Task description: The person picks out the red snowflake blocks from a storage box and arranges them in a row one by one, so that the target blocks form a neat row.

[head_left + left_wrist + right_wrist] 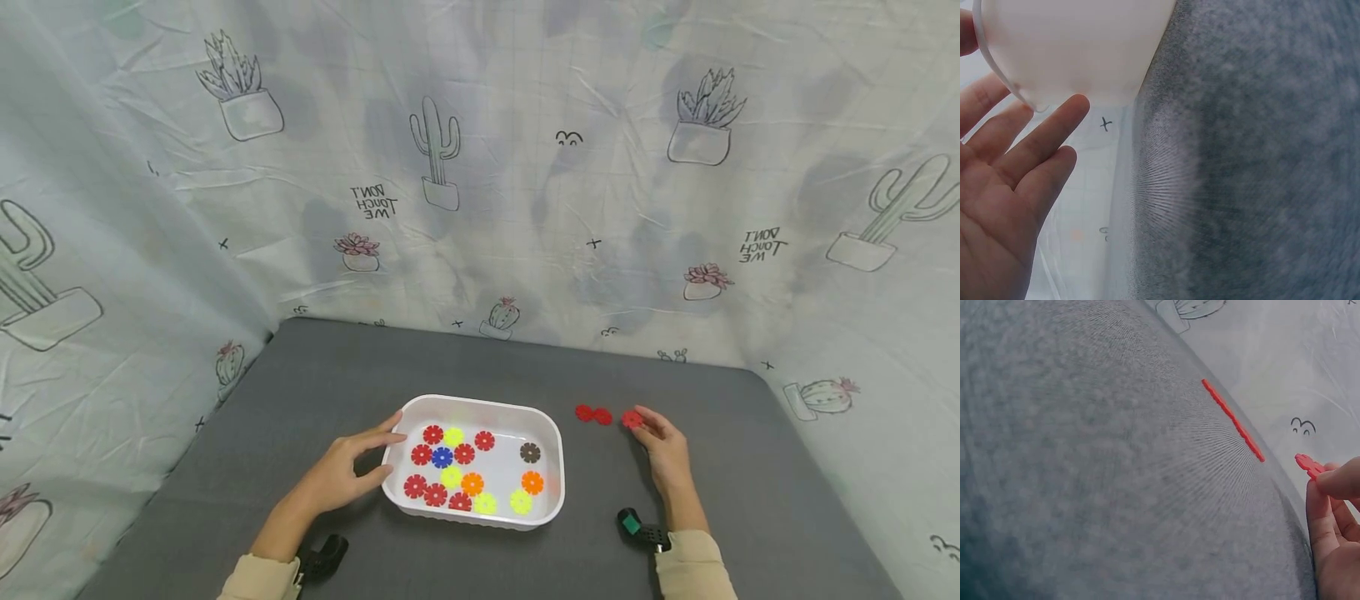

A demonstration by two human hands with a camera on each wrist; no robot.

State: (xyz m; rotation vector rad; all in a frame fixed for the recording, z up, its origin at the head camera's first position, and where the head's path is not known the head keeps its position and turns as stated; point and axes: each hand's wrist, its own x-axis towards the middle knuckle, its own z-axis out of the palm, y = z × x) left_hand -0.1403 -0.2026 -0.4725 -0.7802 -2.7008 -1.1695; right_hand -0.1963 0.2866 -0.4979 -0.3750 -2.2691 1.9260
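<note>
Beige sleeves (693, 571) come nearest in the head view, leading to 2 bare hands above a gray table (352, 358). The left hand (339, 473) rests at 1 end of a white tray (502, 467), fingers loosely extended over the rim, thumb apart. Pressing or dragging there could tip or slide the tray and jumble the loose notched discs (464, 453), red, yellow, orange, blue and brown, lying past those fingertips. Beyond the tray's other end, the right hand (663, 450) pinches 1 red disc (632, 419). Just left of that pinch, 2 flat red discs (602, 416) lie edge to edge; whether they are slotted together, I cannot tell.

Left wrist view: the fingers are spread and fairly straight, some touching the tray's outside near its rim. With no firm grasp visible, the tray would probably shift if bumped.

Right wrist view: thumb and fingertips close on the held disc's edge, and much of it sticks out past them. So slight a hold could let it twist or slip if pushed crookedly. Ahead of the fingertips and apart from the pinch, the pair shows edge-on as a thin strip; a stray nudge could send it skidding.
</note>
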